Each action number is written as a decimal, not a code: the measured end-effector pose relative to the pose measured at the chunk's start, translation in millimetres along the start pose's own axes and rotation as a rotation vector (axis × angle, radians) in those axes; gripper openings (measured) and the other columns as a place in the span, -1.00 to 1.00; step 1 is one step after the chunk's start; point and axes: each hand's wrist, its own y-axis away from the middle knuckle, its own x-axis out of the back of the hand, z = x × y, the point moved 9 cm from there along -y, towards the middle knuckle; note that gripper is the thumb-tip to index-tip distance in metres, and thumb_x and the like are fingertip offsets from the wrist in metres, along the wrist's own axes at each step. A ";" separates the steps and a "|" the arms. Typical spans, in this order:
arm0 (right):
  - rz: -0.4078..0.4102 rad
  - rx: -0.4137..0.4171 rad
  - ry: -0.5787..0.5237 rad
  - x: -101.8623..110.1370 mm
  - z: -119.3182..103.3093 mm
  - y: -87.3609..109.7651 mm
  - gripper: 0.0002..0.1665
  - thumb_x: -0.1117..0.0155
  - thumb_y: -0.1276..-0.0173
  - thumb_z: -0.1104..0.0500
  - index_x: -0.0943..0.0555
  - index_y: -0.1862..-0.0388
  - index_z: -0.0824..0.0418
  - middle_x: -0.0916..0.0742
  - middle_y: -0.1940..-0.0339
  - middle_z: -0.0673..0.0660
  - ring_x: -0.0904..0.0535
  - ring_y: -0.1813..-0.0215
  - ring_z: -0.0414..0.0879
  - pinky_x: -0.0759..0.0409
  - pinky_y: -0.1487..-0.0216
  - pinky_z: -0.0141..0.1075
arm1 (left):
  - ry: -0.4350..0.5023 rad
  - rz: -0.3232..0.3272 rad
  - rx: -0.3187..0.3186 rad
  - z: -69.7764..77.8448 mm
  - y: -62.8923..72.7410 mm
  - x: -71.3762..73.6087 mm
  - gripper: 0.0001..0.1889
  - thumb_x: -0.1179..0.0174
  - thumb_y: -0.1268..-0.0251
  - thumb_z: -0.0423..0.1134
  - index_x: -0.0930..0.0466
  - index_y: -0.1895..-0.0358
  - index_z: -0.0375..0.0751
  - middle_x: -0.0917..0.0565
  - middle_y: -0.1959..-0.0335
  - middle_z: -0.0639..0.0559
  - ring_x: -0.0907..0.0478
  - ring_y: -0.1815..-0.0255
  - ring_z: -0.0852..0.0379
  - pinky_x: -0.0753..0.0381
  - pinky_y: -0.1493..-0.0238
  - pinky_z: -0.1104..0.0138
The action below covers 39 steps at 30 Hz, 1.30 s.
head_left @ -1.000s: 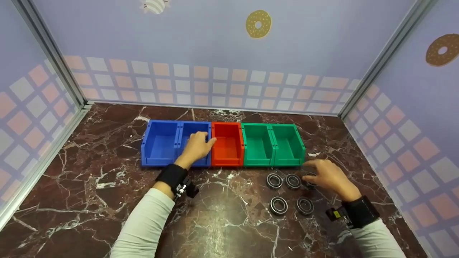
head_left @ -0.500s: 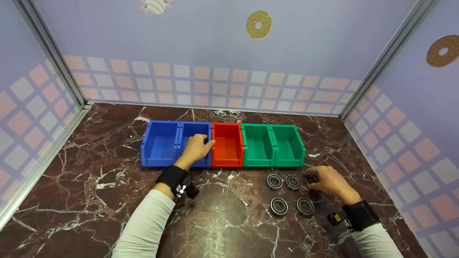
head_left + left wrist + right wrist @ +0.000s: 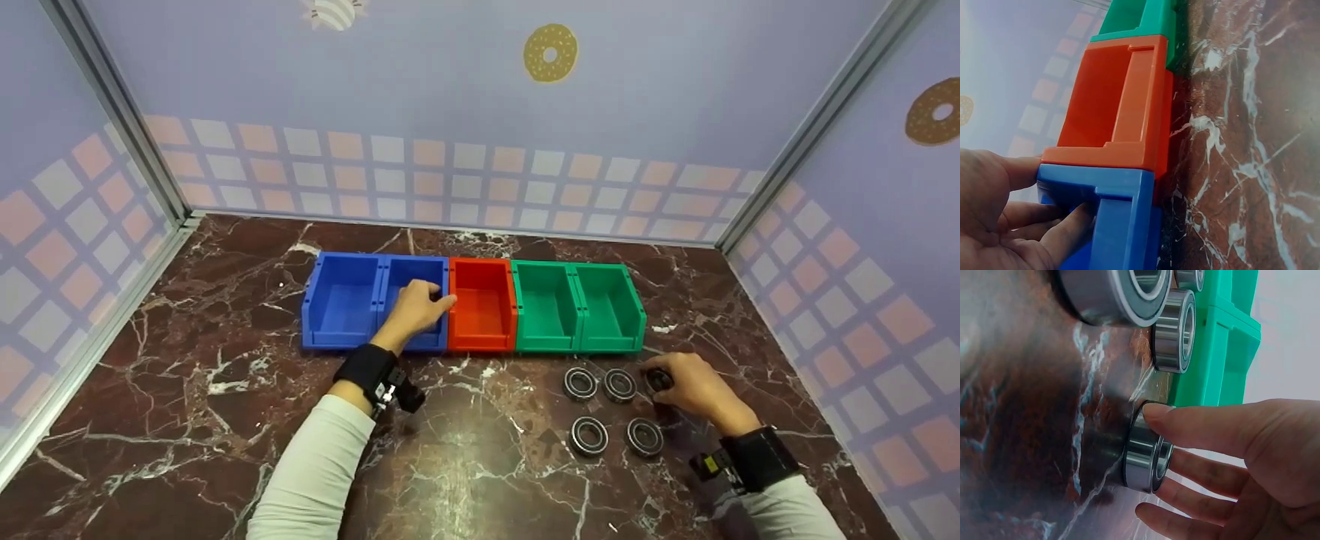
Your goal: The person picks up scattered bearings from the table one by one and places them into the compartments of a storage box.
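Bearings [image 3: 576, 436] form a near pair lying flat on the counter [image 3: 450, 480], so the right wrist is best carried clear of them. Just beyond, two other bearings lie side by side, and to their right is the held bearing [image 3: 1140, 461]. The right hand [image 3: 697, 384] pinches it, thumb on one side of the outer rim and fingers against the opposite side; whether it is fully off the counter I cannot tell. The polished steel is probably slippery and dense, so seat the thumb squarely on the rim rather than at its edge, level the ring between the fingers, and draw it straight up without brushing its neighbour. Farther off stands the row of bins. The left hand [image 3: 415, 307] grips the inner blue bin [image 3: 1114, 236], fingers curled inside and thumb over the wall beside the red bin [image 3: 481, 319]. A light, steady hold there should suit best; hard pressure could skew the row, which takes in the outer blue bin [image 3: 345, 311] and two green bins [image 3: 545, 311], all side by side.
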 end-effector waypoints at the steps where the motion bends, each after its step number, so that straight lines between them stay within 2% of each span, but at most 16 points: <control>1: 0.003 0.000 0.003 0.2 0.1 0.4 -0.42 -0.51 0.08 0.39 -0.71 -0.03 0.23 -0.77 0.07 0.30 -0.70 0.09 0.21 -0.66 0.17 0.03 | 0.007 -0.002 0.005 -0.2 -0.3 -0.1 -0.73 -0.14 -0.44 -0.14 -0.60 0.18 -0.34 -0.43 0.57 0.06 -0.35 0.62 0.23 -0.30 0.50 0.42; 7: 0.026 0.031 0.009 -1.3 -1.8 2.2 -0.42 -0.51 0.13 0.42 -0.71 0.00 0.25 -0.77 0.08 0.31 -0.69 0.06 0.25 -0.66 0.13 0.10 | -0.004 0.000 0.015 -2.2 -1.4 0.6 -0.59 -0.17 -0.42 -0.11 -0.61 -0.09 -0.42 -0.68 0.23 -0.20 -0.48 0.45 0.17 -0.43 0.38 0.42; 10: 0.042 0.047 0.020 -1.8 -3.6 3.3 -0.45 -0.51 0.11 0.43 -0.72 0.02 0.26 -0.77 0.09 0.31 -0.69 0.05 0.26 -0.66 0.11 0.12 | -0.017 0.002 0.026 -3.4 -1.5 1.4 -0.54 -0.18 -0.41 -0.10 -0.58 -0.17 -0.41 -0.69 0.05 -0.26 -0.53 0.33 0.12 -0.48 0.28 0.39; 13: 0.053 0.064 0.024 -1.5 -6.2 4.1 -0.47 -0.52 0.09 0.43 -0.72 0.03 0.26 -0.77 0.11 0.31 -0.69 0.06 0.27 -0.66 0.10 0.13 | -0.028 0.004 0.033 -3.4 -1.1 2.8 -0.54 -0.18 -0.41 -0.09 -0.58 -0.17 -0.41 -0.67 -0.02 -0.28 -0.54 0.27 0.08 -0.49 0.23 0.36; 15: 0.059 0.069 0.021 -0.7 -7.1 4.6 -0.47 -0.52 0.09 0.44 -0.72 0.04 0.27 -0.77 0.11 0.31 -0.69 0.05 0.27 -0.66 0.10 0.13 | -0.029 0.004 0.030 -2.7 -0.8 3.1 -0.57 -0.18 -0.41 -0.09 -0.61 -0.12 -0.39 -0.68 0.03 -0.26 -0.53 0.29 0.09 -0.47 0.25 0.37; 18: 0.063 0.080 0.019 0.1 -8.3 4.9 -0.48 -0.51 0.09 0.45 -0.72 0.03 0.27 -0.77 0.12 0.31 -0.69 0.05 0.27 -0.66 0.08 0.13 | -0.006 0.008 0.021 -1.6 -0.2 3.3 -0.68 -0.19 -0.40 -0.12 -0.67 0.07 -0.35 -0.66 0.27 -0.14 -0.49 0.42 0.14 -0.44 0.37 0.40; 21: 0.060 0.089 0.026 0.2 -8.8 4.5 -0.49 -0.50 0.07 0.45 -0.72 0.03 0.28 -0.77 0.12 0.30 -0.69 0.05 0.27 -0.66 0.08 0.13 | 0.009 0.016 -0.011 0.2 -0.6 3.3 -0.75 -0.20 -0.39 -0.15 -0.62 0.34 -0.29 -0.49 0.53 0.02 -0.39 0.55 0.18 -0.33 0.47 0.42; 24: 0.062 0.092 0.031 0.4 -9.1 3.7 -0.50 -0.49 0.06 0.43 -0.72 0.04 0.27 -0.77 0.13 0.30 -0.69 0.06 0.25 -0.67 0.11 0.11 | 0.003 0.025 -0.039 1.4 -0.8 3.8 -0.75 -0.21 -0.38 -0.16 -0.59 0.41 -0.27 -0.41 0.60 0.08 -0.34 0.57 0.20 -0.29 0.48 0.43; 27: 0.068 0.099 0.035 1.9 -11.0 2.7 -0.52 -0.49 0.07 0.43 -0.72 0.06 0.26 -0.77 0.15 0.28 -0.70 0.09 0.24 -0.67 0.13 0.10 | -0.011 0.027 -0.042 0.5 -1.4 3.6 -0.75 -0.21 -0.38 -0.15 -0.64 0.31 -0.32 -0.43 0.56 0.06 -0.35 0.56 0.19 -0.30 0.47 0.42; 30: 0.074 0.105 0.031 5.6 -14.5 1.9 -0.54 -0.48 0.08 0.44 -0.73 0.10 0.25 -0.78 0.19 0.25 -0.71 0.11 0.21 -0.67 0.14 0.08 | -0.023 0.017 -0.022 -1.3 -1.0 3.6 -0.67 -0.19 -0.40 -0.13 -0.67 0.06 -0.39 -0.63 0.36 -0.09 -0.46 0.45 0.14 -0.40 0.37 0.39; 32: 0.077 0.105 0.031 9.2 -16.7 1.6 -0.54 -0.48 0.08 0.44 -0.73 0.11 0.23 -0.78 0.21 0.23 -0.71 0.12 0.20 -0.66 0.15 0.07 | -0.027 0.018 -0.017 -1.3 -1.0 4.0 -0.64 -0.19 -0.40 -0.12 -0.66 0.01 -0.40 -0.69 0.22 -0.20 -0.50 0.39 0.12 -0.45 0.31 0.38; 34: 0.074 0.103 0.026 13.0 -18.4 1.8 -0.54 -0.46 0.06 0.46 -0.73 0.10 0.22 -0.78 0.19 0.22 -0.71 0.11 0.18 -0.66 0.15 0.05 | -0.025 0.014 -0.008 -1.2 -1.1 3.5 -0.59 -0.19 -0.40 -0.11 -0.63 -0.08 -0.42 -0.68 0.03 -0.30 -0.53 0.31 0.08 -0.48 0.23 0.35; 39: 0.077 0.111 0.025 24.9 -25.0 0.7 -0.52 -0.45 0.03 0.44 -0.71 0.04 0.26 -0.78 0.12 0.23 -0.70 0.06 0.19 -0.66 0.07 0.09 | -0.006 0.003 0.014 -2.9 -2.7 0.6 -0.52 -0.19 -0.40 -0.11 -0.56 -0.19 -0.43 -0.65 -0.11 -0.33 -0.56 0.23 0.06 -0.52 0.14 0.32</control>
